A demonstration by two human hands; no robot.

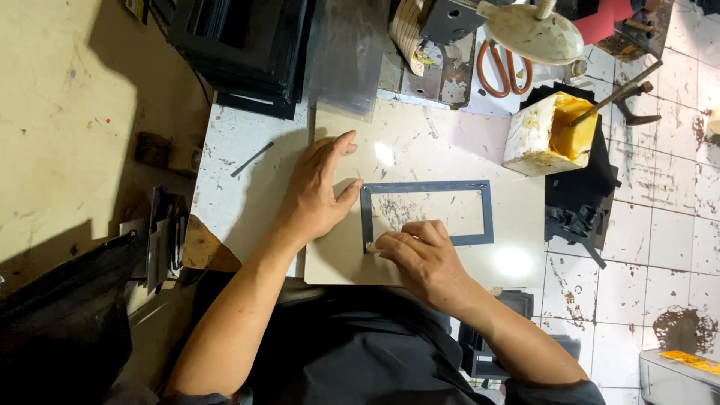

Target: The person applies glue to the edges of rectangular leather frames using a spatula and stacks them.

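Observation:
A dark rectangular frame [465, 187] lies flat on a cream board [442, 150] on the tiled bench. My left hand [319, 187] rests flat on the board, its thumb pressing the frame's left corner. My right hand [416, 251] is closed around a small pale-tipped tool whose tip touches the frame's lower left corner. Most of the tool is hidden inside the fist.
A white tub of yellow glue [551, 131] with a stick in it stands at the right. Orange-handled scissors [502, 71] lie behind it. A stack of dark frames [247, 45] sits at the back left, and a clear sheet [345, 52] lies beside it.

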